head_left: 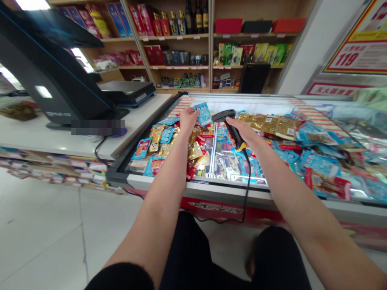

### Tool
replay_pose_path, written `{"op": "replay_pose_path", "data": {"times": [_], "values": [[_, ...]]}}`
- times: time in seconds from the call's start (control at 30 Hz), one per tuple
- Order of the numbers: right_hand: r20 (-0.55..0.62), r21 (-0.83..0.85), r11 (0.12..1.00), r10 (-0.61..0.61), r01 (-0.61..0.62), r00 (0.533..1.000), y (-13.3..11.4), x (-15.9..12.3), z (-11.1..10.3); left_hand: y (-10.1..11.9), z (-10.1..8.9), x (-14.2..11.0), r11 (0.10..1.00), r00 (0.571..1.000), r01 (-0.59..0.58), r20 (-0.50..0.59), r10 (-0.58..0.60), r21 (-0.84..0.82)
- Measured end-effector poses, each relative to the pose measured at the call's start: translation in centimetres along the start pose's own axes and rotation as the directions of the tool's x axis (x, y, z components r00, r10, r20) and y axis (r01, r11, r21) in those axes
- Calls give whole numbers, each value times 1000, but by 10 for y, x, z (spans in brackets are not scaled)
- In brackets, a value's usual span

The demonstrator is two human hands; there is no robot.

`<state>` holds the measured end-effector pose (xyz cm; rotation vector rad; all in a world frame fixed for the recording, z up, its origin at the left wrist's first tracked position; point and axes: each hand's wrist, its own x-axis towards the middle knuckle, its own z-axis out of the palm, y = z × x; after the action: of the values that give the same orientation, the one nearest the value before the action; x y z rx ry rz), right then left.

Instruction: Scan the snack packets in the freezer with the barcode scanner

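My left hand (188, 120) pinches a small blue snack packet (202, 113) by its left edge, holding it up above the glass-topped freezer case (145, 180). Wrapped round the handle of a black and yellow barcode scanner (234, 132) is my right hand (244, 132). The scanner's head faces the packet from close by on its right, with a small gap between them. From the handle a black cable (248, 173) hangs down over the case's front. Beneath my left hand lies a heap of gold, blue and red snack packets (157, 137).
More gold packets (270, 125) and blue packets (320, 163) are piled on the right side. A black checkout machine (69, 80) and a weighing scale (130, 92) stand on the white counter (27, 135) at left. Shelves (178, 38) with bottles and boxes line the back.
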<state>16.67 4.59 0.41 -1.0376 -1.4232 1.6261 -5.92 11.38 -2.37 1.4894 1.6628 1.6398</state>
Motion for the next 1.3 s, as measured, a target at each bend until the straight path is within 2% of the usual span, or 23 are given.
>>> {"op": "replay_pose_path", "data": {"times": [0.13,0.33,0.57,0.8,1.0,1.3], "values": [[14,-15,1000,-7,7,1000,0,-1,0,1,1,-1,989,996,92,32,-89,-117],[23,-20,1000,-18,19,1000,0,-2,-1,-5,1,2,995,998,55,28,-52,-87],[16,-24,1000,-16,16,1000,-3,-5,0,-1,-1,1,999,999,-45,-17,45,12],[27,-25,1000,-14,15,1000,-3,-4,-1,2,-1,-1,1000,1000,-16,7,16,1],[20,-20,1000,-9,9,1000,-4,-6,0,8,-2,-4,998,998,-54,-24,55,20],[22,-9,1000,4,-4,1000,-2,-4,-1,8,-1,-4,998,998,-56,-14,57,35]]}}
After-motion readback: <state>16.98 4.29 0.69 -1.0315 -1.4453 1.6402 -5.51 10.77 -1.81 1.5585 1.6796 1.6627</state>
